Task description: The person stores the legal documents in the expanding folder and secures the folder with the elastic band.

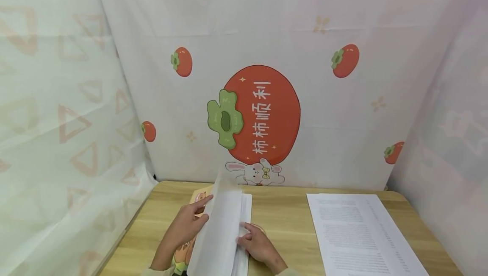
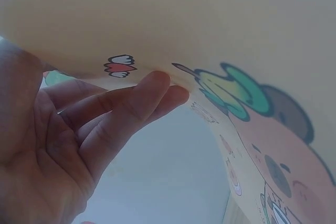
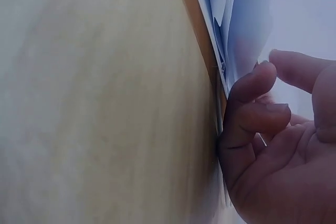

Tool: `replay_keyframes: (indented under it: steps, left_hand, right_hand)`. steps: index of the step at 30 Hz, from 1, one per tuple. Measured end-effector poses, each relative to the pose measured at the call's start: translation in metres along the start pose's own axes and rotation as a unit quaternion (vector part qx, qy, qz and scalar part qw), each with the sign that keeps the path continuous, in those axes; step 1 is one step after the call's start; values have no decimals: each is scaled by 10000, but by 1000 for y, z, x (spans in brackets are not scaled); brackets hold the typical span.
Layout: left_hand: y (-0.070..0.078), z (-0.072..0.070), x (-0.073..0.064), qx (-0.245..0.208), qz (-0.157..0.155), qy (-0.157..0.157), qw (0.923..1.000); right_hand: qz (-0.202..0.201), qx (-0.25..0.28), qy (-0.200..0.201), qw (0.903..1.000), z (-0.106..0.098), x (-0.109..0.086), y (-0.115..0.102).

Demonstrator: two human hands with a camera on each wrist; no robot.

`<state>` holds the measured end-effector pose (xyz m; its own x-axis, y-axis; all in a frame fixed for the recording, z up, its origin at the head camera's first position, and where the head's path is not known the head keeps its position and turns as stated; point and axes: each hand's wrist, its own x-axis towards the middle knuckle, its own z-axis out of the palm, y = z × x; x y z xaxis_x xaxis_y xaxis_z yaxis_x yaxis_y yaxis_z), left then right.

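Observation:
A folder (image 1: 219, 242) stands partly opened on the table, with a white leaf raised and a cream cartoon cover (image 2: 273, 30) curving beside my left hand. On the cover's left side, my left hand (image 1: 184, 223) brings its thumb and fingertips to the edge and pinches it; the left wrist view shows the tips close together. At the folder's right side, my right hand (image 1: 259, 244) curls its fingers by the white sheets (image 3: 247, 19). Its thumb and forefinger pinch the edge of a sheet. Part of the folder lies below the head view.
Printed sheets (image 1: 354, 233) lie on the right of the wooden table (image 1: 286, 212). A white curtain (image 1: 305, 21) with persimmon pictures hangs behind the table's back edge. More curtain (image 1: 49, 98) hangs along the left side.

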<state>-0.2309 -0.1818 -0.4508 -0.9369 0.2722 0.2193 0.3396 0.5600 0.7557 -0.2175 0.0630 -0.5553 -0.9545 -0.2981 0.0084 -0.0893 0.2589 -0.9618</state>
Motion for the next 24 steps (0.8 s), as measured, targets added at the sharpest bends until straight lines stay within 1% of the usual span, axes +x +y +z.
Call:
replay_keyframes:
  steps: [3,5,9,14,16,20,22,24]
  left_hand:
    - [-1,1,-1,-40,-103,-22,9999]
    - [-1,2,-1,-36,-94,-38,9999]
    - [-2,3,0,-65,11,-42,10000]
    - [-3,3,-2,-47,-38,-10,10000]
    - [-3,4,-2,-68,-45,-1,10000]
    - [-2,4,-1,-164,-51,-2,9999]
    - [-2,4,-1,-162,-41,26,9999]
    - [-1,3,-1,-156,-45,24,9999]
  right_hand:
    - [159,-49,-5,9999,-2,-2,1]
    - [172,-16,8,9999,-4,-3,1]
    - [72,-28,74,9999,-9,-4,-1]
    - [-110,-138,109,9998,-17,-9,-1]
    - [-232,-351,184,9989,-25,-14,-1]
    - [-276,-961,451,9940,-46,-23,-3]
    - [-157,-1167,590,9913,-57,-29,-6]
    - [13,-1161,688,9909,-68,-34,-9]
